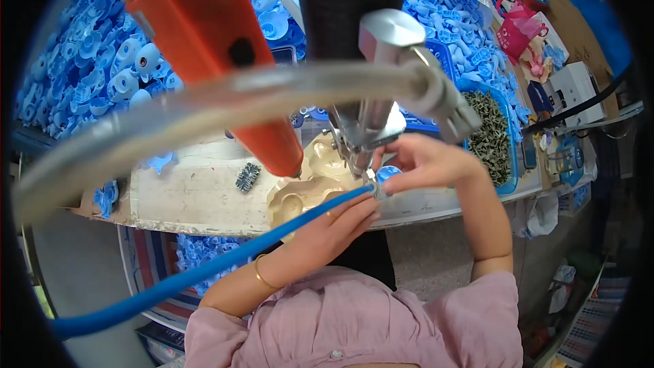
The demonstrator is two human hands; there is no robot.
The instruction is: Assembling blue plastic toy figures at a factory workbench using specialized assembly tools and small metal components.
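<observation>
My right hand (429,163) reaches in from the right, its thumb and curled fingers about a small round blue plastic part (388,174). My left hand (334,228) is under the blue hose (259,252), fingers close together, their tips by the metal nozzle (371,180) at the hose's end. Whatever those fingertips hold is hidden. Just above both hands hangs a metal-tipped black tool (354,20). To its left slants an orange power screwdriver (225,61), tip down. A beige moulded fixture (289,197) with rounded hollows lies beside my left hand.
Blue plastic parts (82,75) are heaped at the far left and behind the tools. A blue bin (507,184) of small metal pieces stands right. A dark clump of small pieces (248,177) lies on the table. A blurred clear hose (204,102) crosses the view.
</observation>
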